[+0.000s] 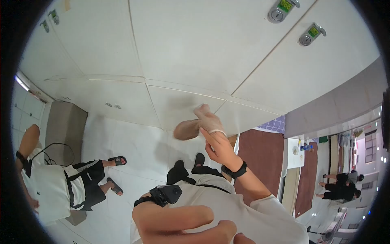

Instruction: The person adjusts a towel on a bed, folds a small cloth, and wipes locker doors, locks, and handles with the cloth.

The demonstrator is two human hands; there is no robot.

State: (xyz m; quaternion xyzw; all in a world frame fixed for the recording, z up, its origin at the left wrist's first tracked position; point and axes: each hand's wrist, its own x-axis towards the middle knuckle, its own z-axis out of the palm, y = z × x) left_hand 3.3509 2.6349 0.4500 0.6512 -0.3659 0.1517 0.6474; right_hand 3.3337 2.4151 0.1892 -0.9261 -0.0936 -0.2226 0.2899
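Observation:
My right hand (221,148), with a black watch (235,170) on the wrist, reaches out in front of the white locker doors. In its fingers is a sheer beige sock (209,120), its pale cuff lying across the fingers. A darker brownish lobe of thin fabric (187,130) hangs to the left beside the fingertips. My left hand (191,221) is close to the camera at the bottom of the view, fingers stretched to the right and apart, nothing visible in them. A strap with a black device (164,195) circles its wrist.
White lockers (183,44) with metal locks (277,15) fill the front. Another person (53,187) in a white shirt stands at left near a grey box (67,134). Brown-topped tables (260,162) stand at right, with people (343,189) farther back.

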